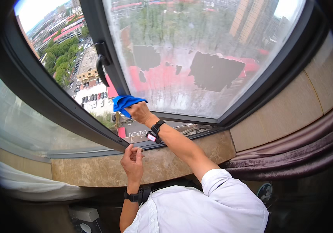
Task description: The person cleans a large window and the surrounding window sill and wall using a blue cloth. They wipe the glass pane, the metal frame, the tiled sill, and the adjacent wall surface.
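Note:
My right hand (138, 112) grips a blue cloth (128, 102) at the lower free corner of an open window sash (119, 78) with a dark metal frame. The sash's glass (166, 78) is hazy and streaked, with irregular dark patches. A black window handle (100, 64) sits on the sash's left side, above the cloth. My left hand (133, 158) is at the lower window frame, over the stone sill's edge, fingers curled around a small pale thing too small to make out. Black straps circle both wrists.
A brown marbled stone sill (96, 171) runs below the opening, which drops to a car park far below. A fixed pane (32, 122) stands at left. A white curtain (38, 186) hangs left, a purple curtain (286, 163) right. A grey box-like object (84, 214) is at bottom left.

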`<state>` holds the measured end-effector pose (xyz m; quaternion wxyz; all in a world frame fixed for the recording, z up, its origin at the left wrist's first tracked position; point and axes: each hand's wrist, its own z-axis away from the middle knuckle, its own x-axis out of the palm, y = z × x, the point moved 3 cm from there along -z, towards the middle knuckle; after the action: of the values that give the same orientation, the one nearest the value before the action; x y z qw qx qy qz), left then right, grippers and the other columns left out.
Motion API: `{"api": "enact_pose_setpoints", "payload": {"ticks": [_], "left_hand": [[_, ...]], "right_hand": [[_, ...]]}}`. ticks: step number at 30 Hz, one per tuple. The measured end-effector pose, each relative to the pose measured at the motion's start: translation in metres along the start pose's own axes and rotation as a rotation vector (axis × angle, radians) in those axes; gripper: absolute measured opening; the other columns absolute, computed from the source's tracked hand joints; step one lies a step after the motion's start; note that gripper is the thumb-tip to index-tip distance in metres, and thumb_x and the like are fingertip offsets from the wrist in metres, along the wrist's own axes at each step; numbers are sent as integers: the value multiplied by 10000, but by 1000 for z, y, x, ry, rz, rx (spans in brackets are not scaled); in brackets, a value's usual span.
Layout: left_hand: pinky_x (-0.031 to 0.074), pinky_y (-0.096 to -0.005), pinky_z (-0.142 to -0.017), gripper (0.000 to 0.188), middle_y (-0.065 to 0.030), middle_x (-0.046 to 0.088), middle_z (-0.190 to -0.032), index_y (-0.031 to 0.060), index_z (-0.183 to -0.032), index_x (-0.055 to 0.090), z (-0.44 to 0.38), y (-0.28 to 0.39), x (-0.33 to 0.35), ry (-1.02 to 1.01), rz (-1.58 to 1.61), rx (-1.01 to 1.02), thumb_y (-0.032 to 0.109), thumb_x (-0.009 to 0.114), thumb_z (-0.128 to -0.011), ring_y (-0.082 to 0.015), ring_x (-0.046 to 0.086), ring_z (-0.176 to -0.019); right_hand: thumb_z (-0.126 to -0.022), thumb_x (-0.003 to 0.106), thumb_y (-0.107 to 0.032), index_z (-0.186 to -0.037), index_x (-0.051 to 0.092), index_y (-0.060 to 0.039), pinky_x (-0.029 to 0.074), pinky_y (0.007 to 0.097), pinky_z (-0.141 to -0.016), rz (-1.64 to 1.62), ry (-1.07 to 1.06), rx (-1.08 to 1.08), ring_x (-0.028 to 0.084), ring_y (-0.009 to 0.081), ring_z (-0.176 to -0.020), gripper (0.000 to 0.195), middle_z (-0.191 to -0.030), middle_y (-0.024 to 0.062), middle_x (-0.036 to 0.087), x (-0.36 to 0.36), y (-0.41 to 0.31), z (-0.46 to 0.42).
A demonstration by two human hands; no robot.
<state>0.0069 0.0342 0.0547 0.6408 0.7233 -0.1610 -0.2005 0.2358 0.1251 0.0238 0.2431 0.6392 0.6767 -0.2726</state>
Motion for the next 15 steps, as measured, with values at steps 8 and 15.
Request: {"api": "enact_pose_setpoints", "payload": {"ticks": [8,15], "left_hand": [[555,-266,-672,361,-89,711,-930,-76,-1291,576,11,-6,35,-199,-62,-48,45,670,-964,-136,688,-749],[559,-266,-627,357,-115,721,-920,-64,-1277,595,29,5,91,-462,-50,26,56,688,-955,-151,701,-720]], "right_hand": [[-896,646,-156,-1077,715,-41,552,479,-753,-524,273,784,698,421,-875,225,-933,226,718,-58,-5,139],[-1000,650,-191,-991,646,82,501,398,-658,-88,847,1309,639,272,-666,273,-767,214,676,-281,20,180]]}}
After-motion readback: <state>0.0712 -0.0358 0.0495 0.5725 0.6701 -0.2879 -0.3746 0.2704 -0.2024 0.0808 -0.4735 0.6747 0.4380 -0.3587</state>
